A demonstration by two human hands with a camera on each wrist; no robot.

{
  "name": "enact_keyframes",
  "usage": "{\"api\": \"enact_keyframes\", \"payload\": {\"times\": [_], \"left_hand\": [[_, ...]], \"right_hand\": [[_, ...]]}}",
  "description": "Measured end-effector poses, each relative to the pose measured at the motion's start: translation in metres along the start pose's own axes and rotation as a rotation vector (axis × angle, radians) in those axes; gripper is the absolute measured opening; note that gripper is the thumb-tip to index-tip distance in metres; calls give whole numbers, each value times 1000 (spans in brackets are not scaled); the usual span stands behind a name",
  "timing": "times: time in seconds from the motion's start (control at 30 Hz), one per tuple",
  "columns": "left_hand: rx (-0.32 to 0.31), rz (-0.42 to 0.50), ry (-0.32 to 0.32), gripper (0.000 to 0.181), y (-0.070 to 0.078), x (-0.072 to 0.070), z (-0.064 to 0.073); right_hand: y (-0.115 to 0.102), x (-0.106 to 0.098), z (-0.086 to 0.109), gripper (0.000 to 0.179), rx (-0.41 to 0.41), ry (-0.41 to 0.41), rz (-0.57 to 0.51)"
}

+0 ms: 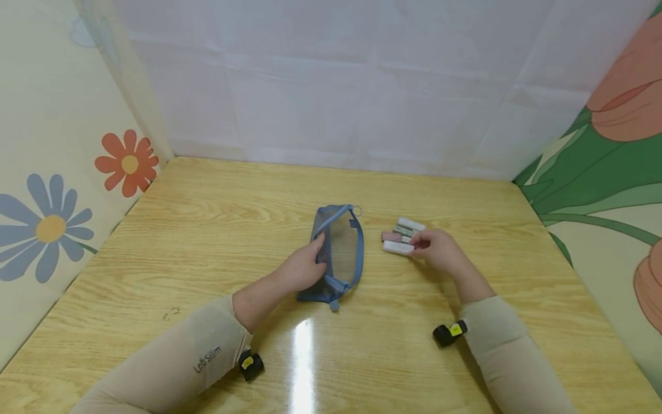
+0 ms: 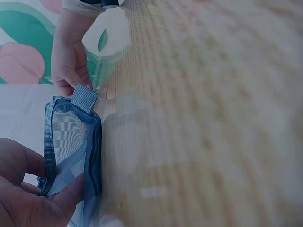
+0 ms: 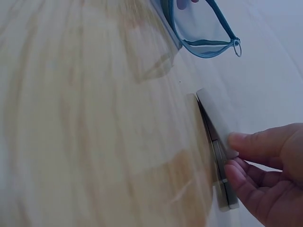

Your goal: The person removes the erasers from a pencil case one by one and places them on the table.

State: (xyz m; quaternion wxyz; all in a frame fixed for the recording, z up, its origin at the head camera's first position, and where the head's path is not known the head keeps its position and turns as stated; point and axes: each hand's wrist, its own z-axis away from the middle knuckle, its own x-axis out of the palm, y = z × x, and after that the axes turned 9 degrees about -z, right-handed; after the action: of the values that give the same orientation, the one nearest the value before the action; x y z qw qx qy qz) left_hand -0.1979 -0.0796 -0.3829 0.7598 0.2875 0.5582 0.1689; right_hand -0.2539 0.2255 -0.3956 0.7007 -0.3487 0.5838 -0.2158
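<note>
A blue mesh zip pouch (image 1: 358, 253) lies on the table with its mouth gaping open. My left hand (image 1: 300, 267) holds the pouch's near side; in the left wrist view, the thumb and fingers pinch its mesh wall from both sides. To the right of the pouch is a small cluster of flat, bar-shaped pieces: a white bar (image 1: 397, 247), a pink one (image 1: 391, 236), a greenish one (image 1: 405, 230) and another white one (image 1: 411, 223). My right hand (image 1: 439, 251) pinches one end of the nearest white bar, which tilts up in the right wrist view. Their exact kind cannot be told.
The wood-grain table (image 1: 196, 230) reaches back to a white sheet (image 1: 310, 86). Flower-patterned panels stand at its left and right. A metal ring (image 1: 358, 211) hangs at the pouch's far corner. Glare lies on the front of the table.
</note>
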Motion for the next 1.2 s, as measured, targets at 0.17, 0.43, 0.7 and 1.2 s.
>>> {"api": "enact_keyframes", "payload": {"times": [0.17,0.43,0.7,1.2], "left_hand": [[3,-2,6,68,0,0,0],[12,3,9,68,-2,1,-1],[16,-11,13,69,-4,0,-3],[188,-121,-5,75,2,-17,0]], "right_hand": [[2,1,-1,17,23,27,-6],[4,2,-2,18,60,46,3],[-2,-1,-2,19,105,35,-2],[-13,-19,-11,23,38,4,46]]}}
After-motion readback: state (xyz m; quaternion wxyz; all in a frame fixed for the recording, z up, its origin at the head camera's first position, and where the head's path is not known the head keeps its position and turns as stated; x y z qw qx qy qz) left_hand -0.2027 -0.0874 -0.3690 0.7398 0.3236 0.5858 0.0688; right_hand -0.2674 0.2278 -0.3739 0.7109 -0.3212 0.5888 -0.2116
